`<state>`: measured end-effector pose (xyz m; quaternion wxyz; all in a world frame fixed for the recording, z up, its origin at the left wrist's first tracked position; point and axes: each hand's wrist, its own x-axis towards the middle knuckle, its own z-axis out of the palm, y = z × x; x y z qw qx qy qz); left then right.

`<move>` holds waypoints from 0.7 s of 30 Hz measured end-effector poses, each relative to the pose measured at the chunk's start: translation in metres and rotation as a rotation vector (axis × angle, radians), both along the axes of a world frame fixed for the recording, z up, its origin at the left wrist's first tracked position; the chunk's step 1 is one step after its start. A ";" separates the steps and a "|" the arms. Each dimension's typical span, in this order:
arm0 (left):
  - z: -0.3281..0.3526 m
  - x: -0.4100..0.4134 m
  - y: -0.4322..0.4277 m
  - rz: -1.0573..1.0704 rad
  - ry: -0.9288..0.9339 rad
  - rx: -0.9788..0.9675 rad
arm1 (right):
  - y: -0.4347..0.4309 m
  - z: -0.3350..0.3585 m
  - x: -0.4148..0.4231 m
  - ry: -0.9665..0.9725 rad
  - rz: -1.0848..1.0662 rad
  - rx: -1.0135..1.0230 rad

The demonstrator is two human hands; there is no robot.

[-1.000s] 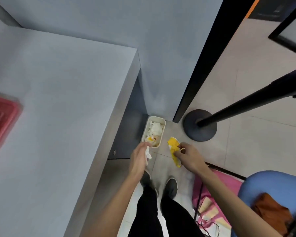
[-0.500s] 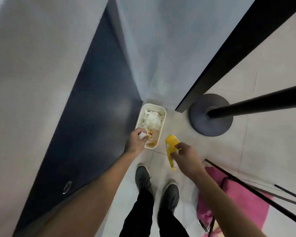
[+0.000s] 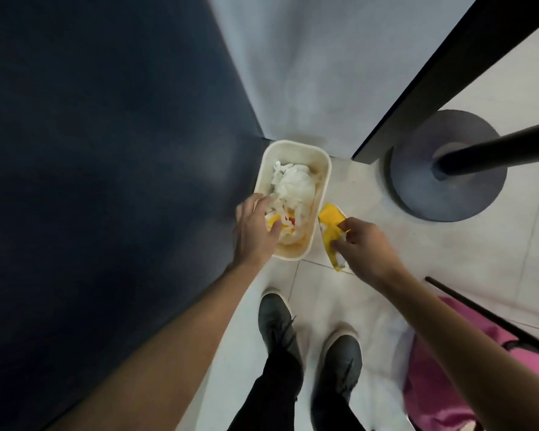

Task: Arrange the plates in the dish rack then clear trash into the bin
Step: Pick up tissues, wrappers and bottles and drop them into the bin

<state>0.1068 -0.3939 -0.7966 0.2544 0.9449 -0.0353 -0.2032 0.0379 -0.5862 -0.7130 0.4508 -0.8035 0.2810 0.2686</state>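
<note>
A small cream bin (image 3: 322, 181) stands on the floor against the wall, filled with white crumpled tissue (image 3: 293, 185) and yellow and red scraps. My left hand (image 3: 255, 228) hangs over the bin's near left rim with its fingers spread loosely; no tissue shows in it. My right hand (image 3: 364, 247) pinches a yellow wrapper (image 3: 332, 223) just right of the bin, above the floor tiles. No plates or dish rack are in view.
A dark table side (image 3: 106, 150) fills the left. A round grey stand base (image 3: 448, 169) with a black pole sits to the right of the bin. A pink bag (image 3: 433, 384) lies at the lower right. My two black shoes (image 3: 277, 318) stand on pale tiles.
I have leaned down toward the bin. My left hand held white tissue before; now it is open over the bin. My right hand still holds the yellow wrapper, closer to the bin.
</note>
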 end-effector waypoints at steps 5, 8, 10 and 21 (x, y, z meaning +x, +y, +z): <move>-0.013 -0.044 0.022 -0.054 0.184 0.085 | 0.015 -0.023 0.033 -0.023 -0.035 0.078; -0.026 -0.052 0.027 -0.093 0.157 0.104 | 0.025 -0.038 0.055 -0.055 -0.042 0.106; -0.026 -0.054 0.024 -0.101 0.124 0.122 | 0.032 -0.047 0.068 -0.055 -0.028 0.111; -0.004 -0.039 0.029 -0.110 0.152 0.092 | 0.025 -0.045 0.101 0.046 0.200 0.027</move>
